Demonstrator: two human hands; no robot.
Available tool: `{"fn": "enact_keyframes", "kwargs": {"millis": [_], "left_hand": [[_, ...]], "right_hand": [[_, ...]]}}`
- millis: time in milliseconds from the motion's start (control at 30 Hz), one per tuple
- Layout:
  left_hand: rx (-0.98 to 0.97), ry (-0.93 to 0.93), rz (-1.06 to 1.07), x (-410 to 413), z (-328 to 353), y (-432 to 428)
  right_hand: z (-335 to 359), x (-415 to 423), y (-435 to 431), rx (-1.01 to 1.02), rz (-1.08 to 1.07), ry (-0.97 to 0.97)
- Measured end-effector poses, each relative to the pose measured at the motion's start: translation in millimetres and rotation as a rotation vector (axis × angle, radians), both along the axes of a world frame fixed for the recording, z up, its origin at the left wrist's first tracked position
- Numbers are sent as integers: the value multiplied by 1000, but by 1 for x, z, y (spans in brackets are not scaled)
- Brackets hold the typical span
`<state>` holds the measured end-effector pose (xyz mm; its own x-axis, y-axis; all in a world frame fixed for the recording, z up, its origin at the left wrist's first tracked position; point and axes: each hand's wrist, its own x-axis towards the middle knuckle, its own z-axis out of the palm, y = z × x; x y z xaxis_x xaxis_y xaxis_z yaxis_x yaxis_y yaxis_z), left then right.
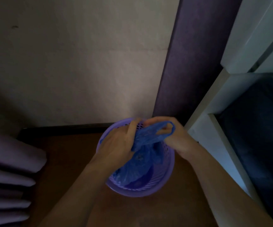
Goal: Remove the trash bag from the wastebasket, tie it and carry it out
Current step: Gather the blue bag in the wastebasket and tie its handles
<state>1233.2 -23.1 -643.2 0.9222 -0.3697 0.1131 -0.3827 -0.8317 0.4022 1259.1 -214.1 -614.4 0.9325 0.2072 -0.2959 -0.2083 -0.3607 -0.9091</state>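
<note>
A blue plastic trash bag (140,163) hangs inside a round lilac wastebasket (139,190) with a perforated wall, standing on the brown floor. Both hands are over the basket's mouth. My left hand (117,145) grips the gathered top of the bag on its left side. My right hand (173,136) holds the other part of the top, with a loop-shaped handle of the bag around its fingers. The bag's lower part bulges in the basket; its contents are hidden.
A pale wall with a dark skirting board (63,126) stands behind the basket. A dark purple upright panel (189,63) rises at right of it. White shelving (214,112) stands close on the right. Folded purple curtain fabric (9,169) lies at left.
</note>
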Motion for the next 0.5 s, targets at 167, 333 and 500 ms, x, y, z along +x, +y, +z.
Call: {"fn": "enact_keyframes", "kwargs": {"millis": [167, 333, 500], "left_hand": [[108, 85, -2, 1, -1, -2], [4, 123, -41, 1, -5, -7], [-100, 191, -6, -1, -5, -8]], "right_hand": [[32, -7, -7, -181, 40, -650], [27, -21, 28, -981, 558, -689], [25, -19, 37, -843, 532, -482]]}}
